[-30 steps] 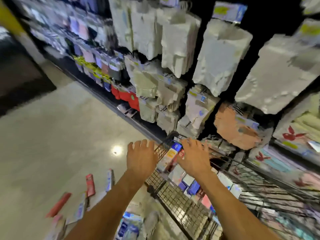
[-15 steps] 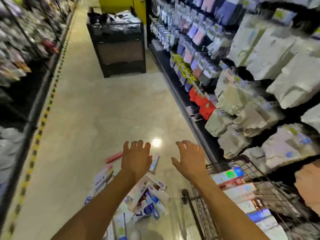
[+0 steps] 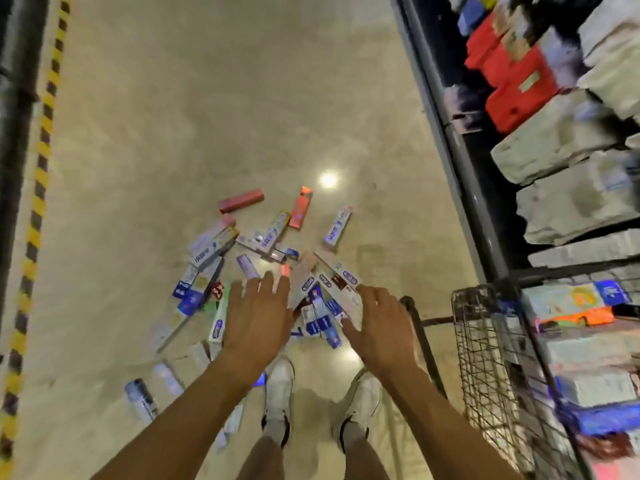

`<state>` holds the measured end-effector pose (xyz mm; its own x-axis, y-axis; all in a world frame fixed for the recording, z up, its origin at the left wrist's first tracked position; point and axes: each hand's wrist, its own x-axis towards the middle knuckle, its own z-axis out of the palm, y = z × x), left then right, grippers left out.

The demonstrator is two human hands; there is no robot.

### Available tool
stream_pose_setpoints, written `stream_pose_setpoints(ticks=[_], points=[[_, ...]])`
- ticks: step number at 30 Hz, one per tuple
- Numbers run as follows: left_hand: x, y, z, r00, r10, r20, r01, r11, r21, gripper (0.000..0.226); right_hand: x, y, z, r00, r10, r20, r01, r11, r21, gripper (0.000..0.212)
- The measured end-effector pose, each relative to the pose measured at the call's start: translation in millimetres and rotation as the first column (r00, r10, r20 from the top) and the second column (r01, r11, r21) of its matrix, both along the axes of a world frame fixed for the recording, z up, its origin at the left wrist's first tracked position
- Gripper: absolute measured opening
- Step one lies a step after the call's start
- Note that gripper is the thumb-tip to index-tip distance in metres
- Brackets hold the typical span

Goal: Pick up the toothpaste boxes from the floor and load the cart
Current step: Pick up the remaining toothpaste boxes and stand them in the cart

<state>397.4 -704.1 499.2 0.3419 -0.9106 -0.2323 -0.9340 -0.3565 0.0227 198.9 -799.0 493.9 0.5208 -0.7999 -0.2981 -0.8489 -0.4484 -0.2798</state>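
Note:
Several toothpaste boxes (image 3: pixel 270 233) lie scattered in a heap on the beige shop floor, mostly white and blue, with a red one (image 3: pixel 241 200) and an orange one (image 3: pixel 300 207) at the far edge. My left hand (image 3: pixel 258 318) and my right hand (image 3: pixel 379 329) hover side by side above the near part of the heap, fingers spread and empty. The wire cart (image 3: pixel 485 341) stands at the right, holding several boxes (image 3: pixel 571 303).
Shelving with stacked white packs and red boxes (image 3: pixel 516 84) runs along the right, its base rail close to the cart. A yellow-black striped line (image 3: pixel 38 188) marks the floor's left edge. My white shoes (image 3: pixel 278 393) stand just behind the heap.
The view has swung from the cart and shelves down to the floor. Both hands left the cart empty and now reach over the heap of boxes.

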Motion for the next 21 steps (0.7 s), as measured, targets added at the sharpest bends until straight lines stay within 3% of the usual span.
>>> stream_pose_setpoints(ticks=[6,10,18,21], points=[[-16.3,30.5,-215.1,0.994,0.104,-0.030,-0.100,0.988,0.119,0.059,-25.5,36.2,-205.2,0.990,-0.043,-0.135,0.064,0.985,0.160,0.076],[-28.6,37.5,-332.7,0.997,0.077,-0.024,-0.072,0.981,0.181,0.061,-35.5,50.0,-315.6,0.980,-0.093,-0.177,0.131,0.967,0.219,0.083],[-25.7,21.3,-502.2,0.996,0.085,-0.009,-0.082,0.984,0.161,0.047,-37.4,52.5,-493.1,0.976,-0.138,-0.166,0.179,0.948,0.262,0.082],[-23.2,14.2,-539.2,0.992,0.123,-0.011,-0.121,0.987,0.109,0.056,-29.5,51.9,-533.3,0.991,-0.050,-0.124,0.071,0.983,0.170,0.090]])
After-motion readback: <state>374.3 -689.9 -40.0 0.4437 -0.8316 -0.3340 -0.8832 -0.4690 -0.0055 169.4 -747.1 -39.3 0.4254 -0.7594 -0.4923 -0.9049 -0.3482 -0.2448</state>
